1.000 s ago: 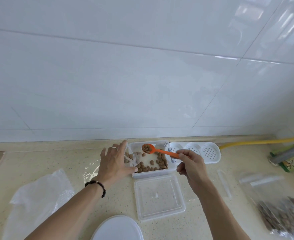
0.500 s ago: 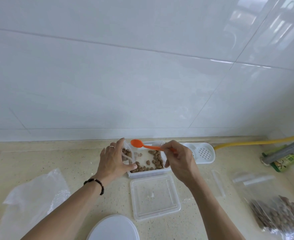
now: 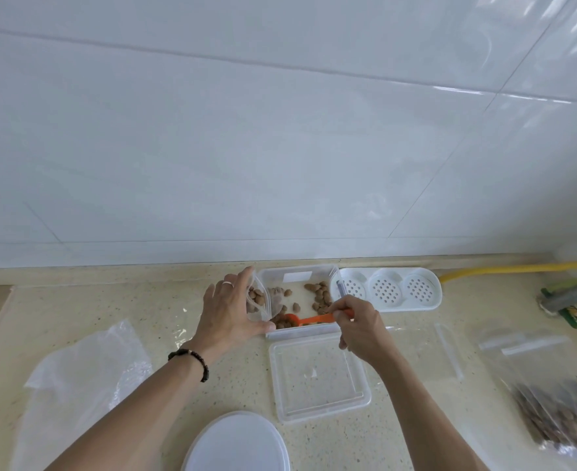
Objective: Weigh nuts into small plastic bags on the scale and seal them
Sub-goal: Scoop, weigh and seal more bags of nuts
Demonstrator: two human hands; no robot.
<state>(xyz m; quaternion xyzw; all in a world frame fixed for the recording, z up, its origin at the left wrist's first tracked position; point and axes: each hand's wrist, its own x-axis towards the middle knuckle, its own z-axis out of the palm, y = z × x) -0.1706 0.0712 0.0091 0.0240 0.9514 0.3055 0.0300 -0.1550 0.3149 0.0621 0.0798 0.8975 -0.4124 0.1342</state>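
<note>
A clear plastic box point(image 3: 293, 275) with loose brown nuts point(image 3: 321, 294) stands at the back of the counter. My left hand point(image 3: 229, 311) holds a small clear bag point(image 3: 257, 300) open against the box's left side; a few nuts lie in the bag. My right hand point(image 3: 360, 329) pinches the handle of an orange spoon point(image 3: 314, 319), whose bowl dips among the nuts at the box's front. No scale is in sight.
The box's clear lid point(image 3: 317, 375) lies in front of it. A white round lid point(image 3: 236, 443) sits at the near edge, a white perforated tray point(image 3: 390, 288) right of the box. Empty bags point(image 3: 83, 375) lie left, a large bag of nuts point(image 3: 559, 409) right.
The spoon tipped its nuts into the small bag, then swung back down into the box. My left hand kept holding the bag open.
</note>
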